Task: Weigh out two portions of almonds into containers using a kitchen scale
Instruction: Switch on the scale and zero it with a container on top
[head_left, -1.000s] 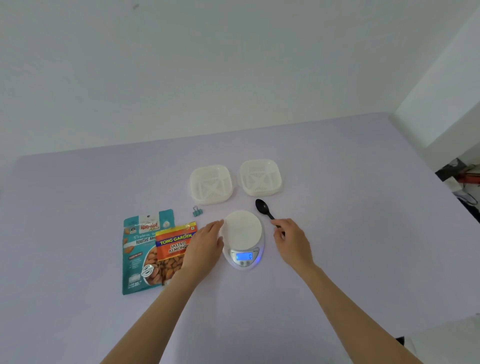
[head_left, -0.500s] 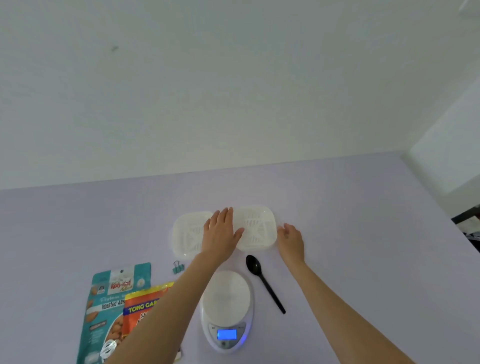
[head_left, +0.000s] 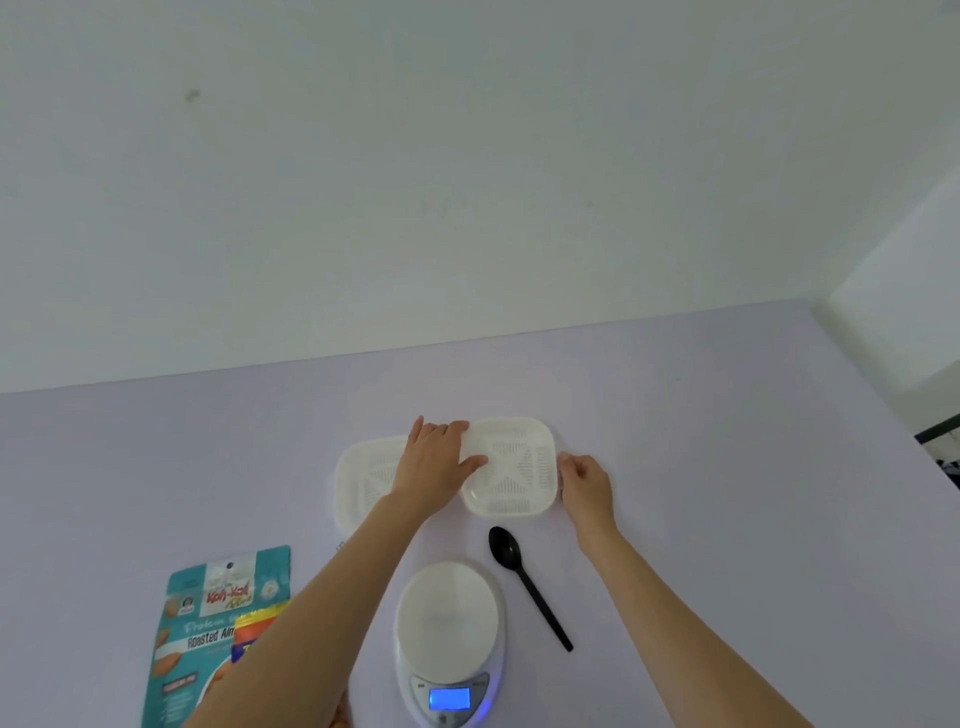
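Observation:
Two white square containers lie side by side at mid-table. My left hand (head_left: 436, 460) grips the left edge of the right container (head_left: 514, 467), thumb on its top. My right hand (head_left: 584, 480) holds that container's right edge with curled fingers. The left container (head_left: 363, 478) is partly hidden behind my left wrist. Nearer to me stands the white kitchen scale (head_left: 447, 618) with a lit blue display and a bare platform. A black spoon (head_left: 524, 577) lies to its right. A teal roasted-almond bag (head_left: 208, 623) and an orange almond bag (head_left: 249, 631) lie at the lower left, partly behind my forearm.
The lilac table (head_left: 727, 493) runs back to a white wall. Its right edge is at the far right, with dark objects (head_left: 943, 452) beyond it.
Both hands left the scale and reached forward to the right container. They now hold its two sides. The camera tilted up, so everything sits lower in view.

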